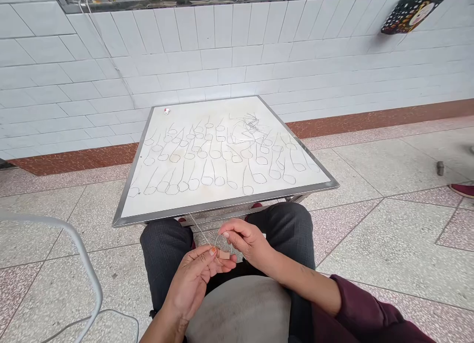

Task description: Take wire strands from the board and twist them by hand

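Observation:
My left hand (198, 274) is closed in a pinch on a thin wire (202, 230) above my lap. One straight end of the wire sticks up towards the table's front edge. From the pinch, the other part curves round to my right hand (249, 242), whose thumb and forefinger are pressed together on it. A tan band (224, 254), perhaps tape, is wrapped round a finger of my left hand. On the white table (148, 209) in front lie several wire loops (248, 190) with long straight tails, spread in rough rows.
A tangled heap of wire pieces (252, 122) lies at the table's back right. A small red-and-white object (167, 111) sits at the back left corner. A grey metal tube frame (87, 264) stands at my left. Behind the table is a tiled wall (207, 57) with a hanging basket (409, 15).

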Available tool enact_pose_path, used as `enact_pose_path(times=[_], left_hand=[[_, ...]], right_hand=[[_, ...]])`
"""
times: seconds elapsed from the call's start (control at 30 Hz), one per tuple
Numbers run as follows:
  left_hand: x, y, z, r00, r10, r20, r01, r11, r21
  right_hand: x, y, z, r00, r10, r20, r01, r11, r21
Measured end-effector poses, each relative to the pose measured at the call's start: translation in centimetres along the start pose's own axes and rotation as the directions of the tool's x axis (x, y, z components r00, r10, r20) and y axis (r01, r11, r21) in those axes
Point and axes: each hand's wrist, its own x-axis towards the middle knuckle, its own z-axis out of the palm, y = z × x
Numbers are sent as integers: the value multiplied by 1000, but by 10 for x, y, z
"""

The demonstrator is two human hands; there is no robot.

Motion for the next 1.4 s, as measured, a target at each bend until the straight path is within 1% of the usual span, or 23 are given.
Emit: enact_pose_path(times=[0.07,0.13,0.23,0.3,0.37,0.43,0.57,0.67,0.83,0.93,1.0,1.13,1.27,1.4], left_hand=[[1,-1,1,1000,3,-8,-3,1000,-3],[2,-2,1,999,21,-29,-22,999,-27],[5,-3,2,995,68,-72,-73,995,-61],[6,-2,3,990,103,-99,-111,991,-78],[6,-1,4,986,121,-117,-131,988,-82],[6,-2,4,985,120,-125,-130,988,-79],[7,-4,3,986,112,-125,-120,991,-58],[8,-5,2,985,114,-133,-122,991,-52],[9,-5,2,983,145,-116,-148,989,-18],[10,-5,1,981,150,-126,-154,988,-24],[10,-5,0,977,158,-147,-159,987,-1],[12,-4,-5,955,231,-188,-203,967,154],[13,-3,-11,923,318,-217,-259,930,262],[13,-2,-14,917,339,-210,-258,906,336]], right_hand=[[1,0,0,1000,18,0,-18,1000,12],[1,1,-1,996,84,17,-86,992,89],[1,2,-1,978,174,113,-197,948,248],[0,2,-1,968,190,163,-235,913,332],[1,2,0,962,205,178,-261,881,395],[1,2,1,959,219,178,-275,863,423],[3,5,3,964,230,135,-266,860,434],[3,8,4,961,248,122,-276,840,466],[2,12,10,959,269,83,-272,805,528],[2,12,12,955,290,61,-279,807,520],[3,11,10,962,263,66,-263,842,471],[1,7,3,979,163,119,-194,923,333],[-3,8,2,981,126,148,-162,951,263],[-7,13,6,986,98,137,-125,970,207]])
